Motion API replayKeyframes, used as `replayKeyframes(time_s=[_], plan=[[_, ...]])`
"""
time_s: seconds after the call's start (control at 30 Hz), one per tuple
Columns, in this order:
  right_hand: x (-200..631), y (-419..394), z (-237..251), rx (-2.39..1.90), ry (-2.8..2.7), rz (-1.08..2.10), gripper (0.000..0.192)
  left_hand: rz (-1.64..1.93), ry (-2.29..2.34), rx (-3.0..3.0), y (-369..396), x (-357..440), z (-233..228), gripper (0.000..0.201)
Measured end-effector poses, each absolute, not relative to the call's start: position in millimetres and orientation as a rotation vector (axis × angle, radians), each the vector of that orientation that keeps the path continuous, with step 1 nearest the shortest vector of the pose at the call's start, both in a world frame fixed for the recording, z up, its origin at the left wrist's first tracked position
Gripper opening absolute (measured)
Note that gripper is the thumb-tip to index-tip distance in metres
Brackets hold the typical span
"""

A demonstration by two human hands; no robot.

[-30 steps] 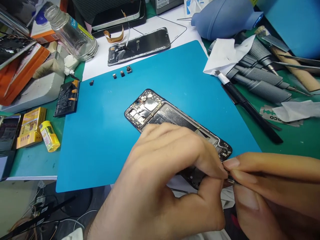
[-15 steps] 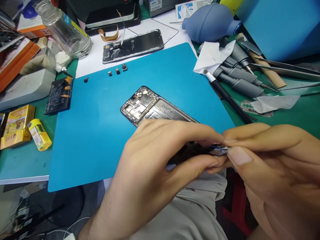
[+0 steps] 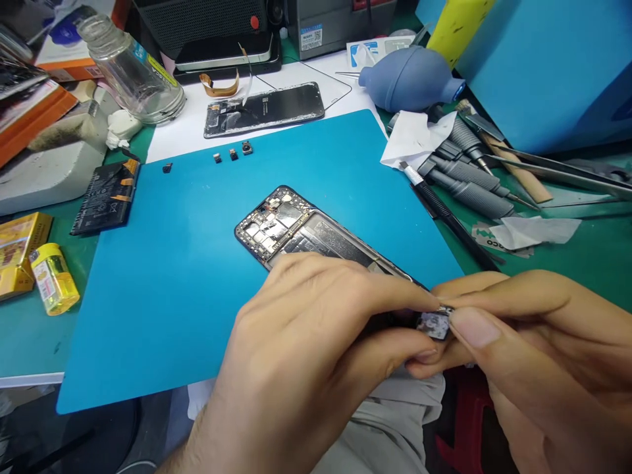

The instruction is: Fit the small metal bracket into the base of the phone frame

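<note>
- The left hand (image 3: 316,342) is curling over the near end of the opened phone (image 3: 296,227), thumb and forefinger pinching in at the phone's lower corner
- The right hand (image 3: 538,355) is meeting it from the right, thumb and forefinger closing on a small grey component (image 3: 434,324) right at that corner; the fingertips of both hands are touching there
- The phone is lying back-off and slantwise on the blue work mat (image 3: 172,276), its circuit board end pointing away, its near end hanging past the mat's front edge and hidden under the hands
- Four tiny camera modules (image 3: 232,155) are sitting in a row near the mat's far edge
- A separated screen panel (image 3: 264,109) is lying on white paper just beyond the mat
- A phone battery (image 3: 106,197) is resting off the mat's left edge, with a yellow glue tube (image 3: 53,280) nearer the front
- A blue dust blower (image 3: 412,78) and grey screwdrivers (image 3: 469,184) are lying to the right of the mat
</note>
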State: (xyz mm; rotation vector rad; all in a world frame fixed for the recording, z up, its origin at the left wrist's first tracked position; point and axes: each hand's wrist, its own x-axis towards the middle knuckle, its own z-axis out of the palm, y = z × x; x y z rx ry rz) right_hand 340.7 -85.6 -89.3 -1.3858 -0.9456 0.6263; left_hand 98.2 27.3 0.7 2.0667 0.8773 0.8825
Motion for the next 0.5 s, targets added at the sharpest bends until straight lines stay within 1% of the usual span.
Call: replayKeyframes(time_s=[0.1,0.2,0.3,0.43,0.5], plan=[[361.4,-102.9,-108.6,-1.382,-0.897,0.66,0.045,0.836,0.869,2.022,30.7,102.8,-0.2,0.032],[375.7,-114.7,-119.8,-1.394,-0.878,0.677,0.045,0.817,0.859,1.979,32.6,106.2,-0.9,0.035],[380.8,-116.4,-122.7,-1.406,-0.884,0.685,0.046,0.81,0.86,1.938,32.6,102.5,0.8,0.03],[383.0,-114.6,-119.4,-1.426,-0.896,0.694,0.046,0.826,0.802,1.919,32.8,92.6,5.8,0.011],[385.5,-116.3,-116.7,-1.436,-0.899,0.697,0.046,0.854,0.754,1.931,33.3,91.2,7.0,0.008]])
